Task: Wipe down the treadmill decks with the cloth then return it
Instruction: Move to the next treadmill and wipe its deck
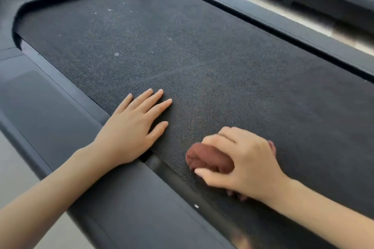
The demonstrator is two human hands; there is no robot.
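Our right hand (240, 159) curled round bunched brown cloth (206, 158), on belt (182, 50) near its rear edge. Left hand (133, 127) flat on belt, fingers straight, beside cloth. We judge cloth soft, light; grip whole bunch.

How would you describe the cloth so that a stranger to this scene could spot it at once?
Start at the wide black treadmill belt that fills the view. Near its closer end, the right hand grips the cloth, bunched against the belt. It is the only reddish-brown thing among black and grey surfaces.
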